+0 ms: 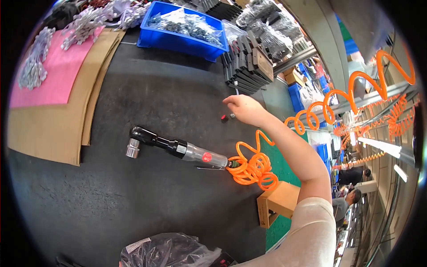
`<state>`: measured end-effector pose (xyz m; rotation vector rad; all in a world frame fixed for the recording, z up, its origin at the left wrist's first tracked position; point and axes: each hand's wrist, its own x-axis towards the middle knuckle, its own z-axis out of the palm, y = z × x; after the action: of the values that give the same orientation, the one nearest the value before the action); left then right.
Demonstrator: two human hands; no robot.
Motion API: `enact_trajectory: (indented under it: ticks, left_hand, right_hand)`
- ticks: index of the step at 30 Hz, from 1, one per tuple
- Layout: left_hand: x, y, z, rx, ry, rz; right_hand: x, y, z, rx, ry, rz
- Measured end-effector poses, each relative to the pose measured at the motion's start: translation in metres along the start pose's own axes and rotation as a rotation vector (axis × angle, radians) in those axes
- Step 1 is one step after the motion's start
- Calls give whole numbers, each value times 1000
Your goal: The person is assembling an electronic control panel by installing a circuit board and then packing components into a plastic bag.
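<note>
My right hand (244, 109) reaches in from the right over the dark tabletop, with its fingers loosely bent and slightly apart. No held thing shows in it. Just below the fingertips are a small metal piece (232, 115) and a small red and black piece (224, 118); I cannot tell whether the fingers touch the metal one. An air ratchet wrench (180, 149) with a silver socket (132, 148) lies mid-table, joined to an orange coiled air hose (253, 169). My left hand is out of view.
A blue bin (182, 38) of bagged parts stands at the back, beside stacked dark flat parts (247, 64). Cardboard and a pink sheet (49, 84) with white cable bundles lie left. A clear plastic bag (169, 251) and a cardboard box (280, 200) are near. Two people work far right.
</note>
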<state>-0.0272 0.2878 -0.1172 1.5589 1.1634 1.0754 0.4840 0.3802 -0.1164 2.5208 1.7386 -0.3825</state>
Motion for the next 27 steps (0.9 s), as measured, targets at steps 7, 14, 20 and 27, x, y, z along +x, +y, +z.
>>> enact_trajectory:
  ticks: [7,14,20,27]
  left_hand:
    - [9,33,22,75,79,-1]
    - [6,29,17,7,107,-52]
    - [6,24,13,-29,114,38]
    - [4,32,12,-5,103,-13]
  right_hand:
    - [-19,38,-33,173,135,156]
    - [11,-5,16,479,-68,-129]
    - [52,-57,-6,1155,191,-207]
    - [65,-95,-24,847,606,-298]
